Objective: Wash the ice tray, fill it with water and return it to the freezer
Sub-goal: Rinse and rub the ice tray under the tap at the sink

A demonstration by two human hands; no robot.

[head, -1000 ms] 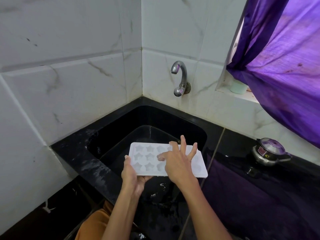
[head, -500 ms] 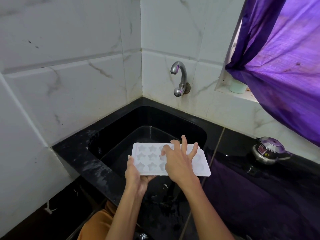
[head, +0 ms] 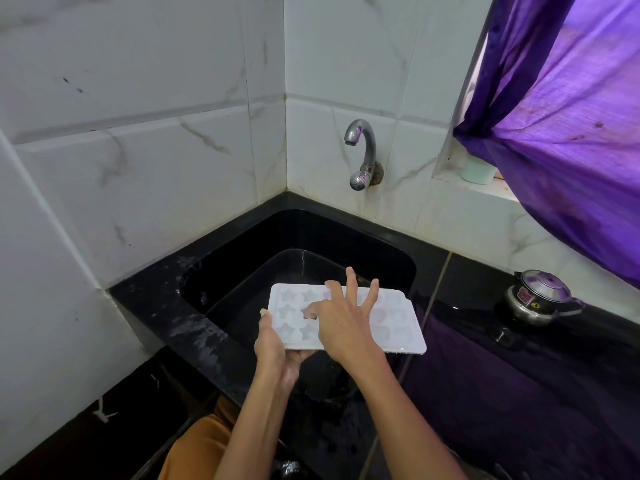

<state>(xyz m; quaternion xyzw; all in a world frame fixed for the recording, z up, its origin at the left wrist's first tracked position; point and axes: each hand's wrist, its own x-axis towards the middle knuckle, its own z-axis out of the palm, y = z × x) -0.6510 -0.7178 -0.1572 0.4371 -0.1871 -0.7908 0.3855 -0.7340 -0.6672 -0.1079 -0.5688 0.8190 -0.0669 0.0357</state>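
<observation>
Tray (head: pixel 394 323) is white, with star-shaped wells, and is held roughly level over the near edge of the black sink (head: pixel 408 268), wells facing up. Holding it there lets any drips or rinse water fall into the basin rather than onto the counter (head: pixel 467 282).

Left hand (head: pixel 277 344) supports the tray at its left end: the thumb lies on the rim and the fingers curl underneath, mostly hidden. This grip carries the weight and steadies the tray so that the other hand can work on top.

Right hand (head: pixel 343 323) lies on the tray's upper face. Its fingers are spread and mostly straight; three point away across the far rim, and the thumb reaches left to one of the star wells. It holds nothing. The posture suggests rubbing the wells clean by hand.

Tap (head: pixel 362 150) is mounted on the tiled wall above the sink's far side, well apart from the tray. No stream is visible from its spout.

Stage, by judgement: washing. Filling and the return to the freezer are not yet done. For rinsing or filling, the tray must go further back, under the spout.

A small pressure cooker (head: pixel 538 296) stands on the counter to the right, and a purple curtain (head: pixel 571 116) hangs above it.
</observation>
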